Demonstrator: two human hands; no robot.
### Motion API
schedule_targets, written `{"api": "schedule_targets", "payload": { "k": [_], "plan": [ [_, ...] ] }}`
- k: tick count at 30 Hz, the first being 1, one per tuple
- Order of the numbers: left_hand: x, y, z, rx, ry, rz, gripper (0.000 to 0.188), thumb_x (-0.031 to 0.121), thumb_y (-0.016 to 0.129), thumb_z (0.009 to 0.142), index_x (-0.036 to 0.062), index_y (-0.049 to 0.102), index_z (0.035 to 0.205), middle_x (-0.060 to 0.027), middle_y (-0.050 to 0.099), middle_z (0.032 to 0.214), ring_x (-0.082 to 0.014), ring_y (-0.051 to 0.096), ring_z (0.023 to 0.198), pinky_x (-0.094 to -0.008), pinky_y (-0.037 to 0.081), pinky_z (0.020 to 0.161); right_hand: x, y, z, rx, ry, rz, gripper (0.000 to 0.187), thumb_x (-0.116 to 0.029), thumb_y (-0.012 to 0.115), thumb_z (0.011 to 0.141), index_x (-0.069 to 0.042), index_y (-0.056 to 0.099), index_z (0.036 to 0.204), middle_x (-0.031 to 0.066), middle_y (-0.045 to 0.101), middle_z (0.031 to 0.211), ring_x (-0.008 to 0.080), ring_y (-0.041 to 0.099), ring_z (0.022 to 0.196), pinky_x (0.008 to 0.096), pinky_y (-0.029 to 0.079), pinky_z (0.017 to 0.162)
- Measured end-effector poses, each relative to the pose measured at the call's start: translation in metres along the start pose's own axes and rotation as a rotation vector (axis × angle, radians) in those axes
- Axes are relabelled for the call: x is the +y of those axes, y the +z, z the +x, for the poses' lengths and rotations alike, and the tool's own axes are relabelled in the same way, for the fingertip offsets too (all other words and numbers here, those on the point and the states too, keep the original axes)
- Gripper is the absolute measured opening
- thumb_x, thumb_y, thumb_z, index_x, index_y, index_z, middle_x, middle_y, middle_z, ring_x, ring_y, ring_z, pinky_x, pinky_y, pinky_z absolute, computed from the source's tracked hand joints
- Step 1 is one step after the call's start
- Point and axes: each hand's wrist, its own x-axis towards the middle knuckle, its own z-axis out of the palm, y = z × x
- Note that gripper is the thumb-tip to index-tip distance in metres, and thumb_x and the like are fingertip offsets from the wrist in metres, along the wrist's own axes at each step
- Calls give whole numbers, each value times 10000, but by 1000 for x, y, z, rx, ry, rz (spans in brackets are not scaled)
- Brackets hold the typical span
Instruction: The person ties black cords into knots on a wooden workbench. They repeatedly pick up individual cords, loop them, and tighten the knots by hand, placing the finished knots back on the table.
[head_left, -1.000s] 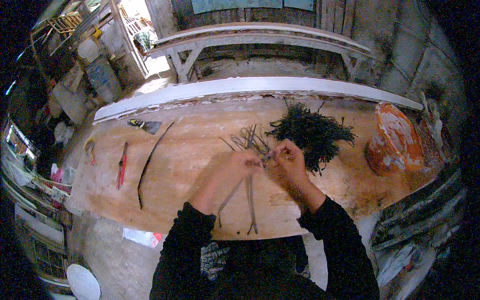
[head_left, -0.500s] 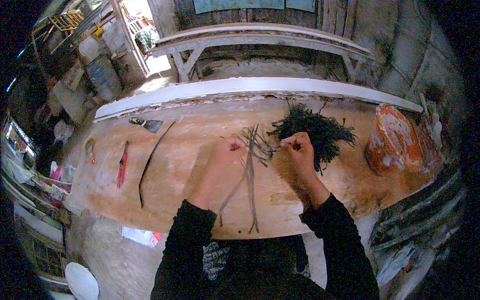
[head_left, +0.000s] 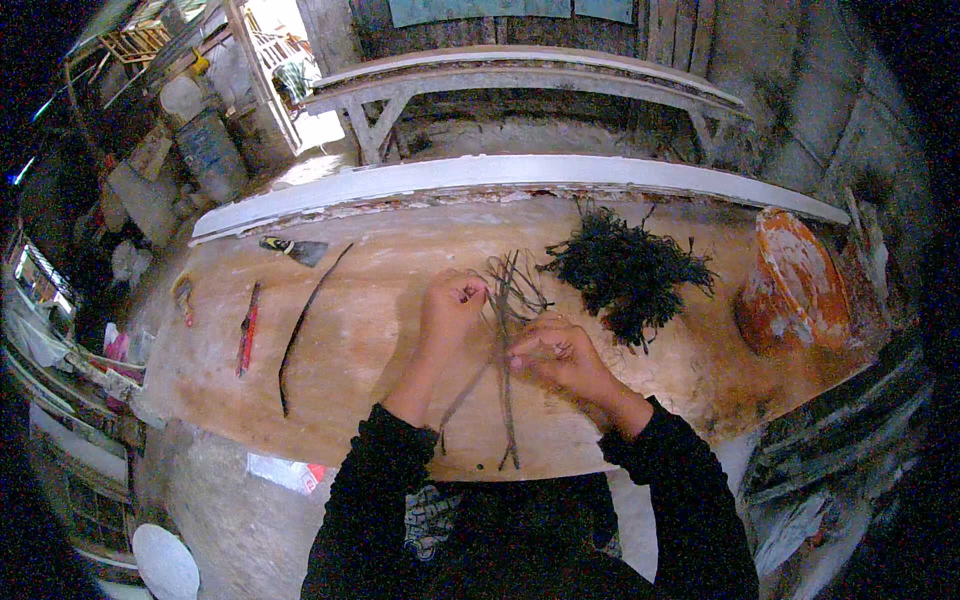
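In front of me, several long, thin dark strips (head_left: 506, 410) lie crossed and looped on the wooden board. My left hand (head_left: 455, 302) is closed in a pinch at the left side of their looped upper part. Lower down, my right hand (head_left: 562, 356) has thumb and forefinger together on the strips, the other fingers loosely curled. Just beyond the right hand sits a bushy heap of dark strips (head_left: 630, 268). A single dark strip (head_left: 305, 325) lies apart, left of my left hand.
Towards the left lie a scraper (head_left: 296, 250), a slim red tool (head_left: 248, 330) and a small brownish object (head_left: 184, 300). An orange, white-smeared bucket (head_left: 800, 285) rests tilted at the right. A white beam (head_left: 500, 172) runs along the far edge, with a bench (head_left: 540, 78) behind it.
My right hand has come down and left, from beside the dark heap to the crossed strips. The left hand has stayed nearly in place.
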Motion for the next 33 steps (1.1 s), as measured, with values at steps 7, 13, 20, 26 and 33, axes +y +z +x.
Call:
{"api": "schedule_targets", "payload": {
  "k": [7, 13, 20, 26, 33],
  "plan": [
    [6, 15, -13, -296, 39, -116, 64, 71, 595, 679, 36, 564, 723, -64, 556, 724, -181, 522, 629, -281, 423, 569, 23, -6, 2, 348, 15, -166, 28, -60, 542, 728, -33, 550, 725, 40, 531, 706, 118, 482, 713, 234, 376, 658],
    [44, 17, -31, -809, 195, -111, 153, 156, 580, 714, 52, 522, 810, -55, 524, 814, -194, 518, 717, -296, 411, 627, 46, -25, 11, 698, 157, -92, 135, 14, 500, 706, -41, 541, 822, 60, 524, 792, 155, 488, 723, 267, 396, 655],
    [64, -3, -20, -729, 13, -79, 129, 158, 600, 699, 56, 536, 744, -26, 560, 703, -142, 523, 636, -279, 418, 583, 48, -24, 6, 738, 170, -64, 91, -31, 553, 716, -41, 576, 803, -1, 455, 720, 94, 450, 672, 205, 352, 632],
    [49, -13, -4, -238, -367, -100, 125, 93, 631, 661, 14, 538, 689, -42, 518, 647, -111, 482, 598, -241, 399, 554, 34, -26, 11, 729, 147, 51, 51, -63, 599, 675, -47, 597, 723, 30, 456, 802, 128, 449, 762, 219, 351, 668],
    [-13, -8, 9, 0, -160, -108, 72, 66, 616, 652, 23, 563, 675, -37, 540, 622, -89, 493, 571, -220, 396, 526, 24, 4, -4, 70, 249, 305, 55, -102, 628, 652, -59, 614, 683, 51, 456, 927, 167, 420, 924, 280, 332, 802]
  ]
}}
